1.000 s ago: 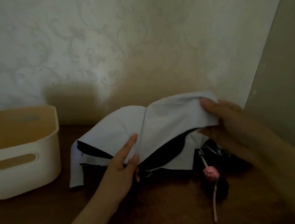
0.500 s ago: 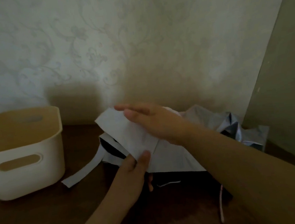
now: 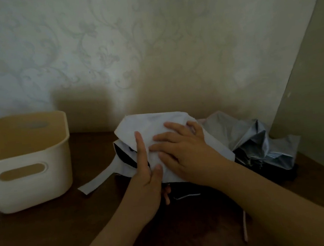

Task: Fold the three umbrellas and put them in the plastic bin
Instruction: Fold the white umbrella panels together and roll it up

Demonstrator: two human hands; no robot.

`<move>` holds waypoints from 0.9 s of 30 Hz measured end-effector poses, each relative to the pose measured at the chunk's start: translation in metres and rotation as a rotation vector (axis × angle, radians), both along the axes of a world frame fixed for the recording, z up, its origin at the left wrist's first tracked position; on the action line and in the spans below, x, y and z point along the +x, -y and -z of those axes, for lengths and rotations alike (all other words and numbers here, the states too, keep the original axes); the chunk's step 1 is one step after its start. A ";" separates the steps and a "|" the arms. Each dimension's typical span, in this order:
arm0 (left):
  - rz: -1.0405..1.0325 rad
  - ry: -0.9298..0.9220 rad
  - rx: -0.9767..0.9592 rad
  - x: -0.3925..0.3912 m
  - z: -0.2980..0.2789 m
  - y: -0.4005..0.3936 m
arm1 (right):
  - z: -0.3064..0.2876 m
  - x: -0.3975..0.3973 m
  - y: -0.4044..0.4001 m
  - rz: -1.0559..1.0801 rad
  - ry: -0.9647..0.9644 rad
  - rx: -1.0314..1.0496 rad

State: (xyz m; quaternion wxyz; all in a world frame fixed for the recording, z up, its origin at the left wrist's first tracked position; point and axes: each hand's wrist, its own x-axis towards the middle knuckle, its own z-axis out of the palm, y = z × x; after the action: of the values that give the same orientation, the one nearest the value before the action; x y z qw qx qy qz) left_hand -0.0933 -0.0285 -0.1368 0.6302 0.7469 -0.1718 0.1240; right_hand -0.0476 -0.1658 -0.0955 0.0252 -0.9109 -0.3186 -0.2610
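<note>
A white umbrella [image 3: 149,124] with a dark lining lies bundled on the wooden table, its closing strap [image 3: 99,179] trailing to the left. My left hand [image 3: 146,175] grips the bundle's front edge, index finger straight along the top and lower fingers curled beneath. My right hand [image 3: 185,150] presses flat on the white fabric with its fingers spread. Behind it to the right a grey-blue umbrella [image 3: 256,140] lies crumpled against the wall. The cream plastic bin [image 3: 61,171] stands at the left, with nothing visible inside it.
A dark heap of fabric [image 3: 202,190] lies under and in front of the white bundle; a pink cord [image 3: 244,227] hangs from it. A patterned wall closes the back, and a plain panel [image 3: 312,100] closes the right side.
My right hand has come down from above the bundle and now presses the white fabric flat. The left index finger now lies stretched along the top of the fold.
</note>
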 end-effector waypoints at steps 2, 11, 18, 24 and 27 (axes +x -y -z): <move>0.049 0.015 -0.025 0.003 0.002 -0.002 | -0.009 0.006 0.000 -0.043 -0.008 -0.025; 0.041 -0.099 -0.036 0.003 -0.001 0.002 | -0.050 0.040 0.020 0.228 -0.083 0.161; -0.064 -0.120 -0.226 0.018 0.003 -0.017 | -0.014 0.016 0.032 0.368 -0.034 0.641; -0.060 -0.113 -0.370 0.022 0.002 -0.023 | 0.028 0.016 0.034 0.327 -0.625 1.394; -0.065 -0.107 -0.384 0.026 0.006 -0.028 | 0.027 0.021 0.033 0.163 -0.662 1.651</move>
State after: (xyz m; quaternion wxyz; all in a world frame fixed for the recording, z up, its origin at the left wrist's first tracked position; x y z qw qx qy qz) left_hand -0.0675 -0.0003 -0.1426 0.7649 0.6238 -0.0873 0.1348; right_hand -0.0266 -0.1988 -0.1230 0.7451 -0.6509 0.0602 -0.1321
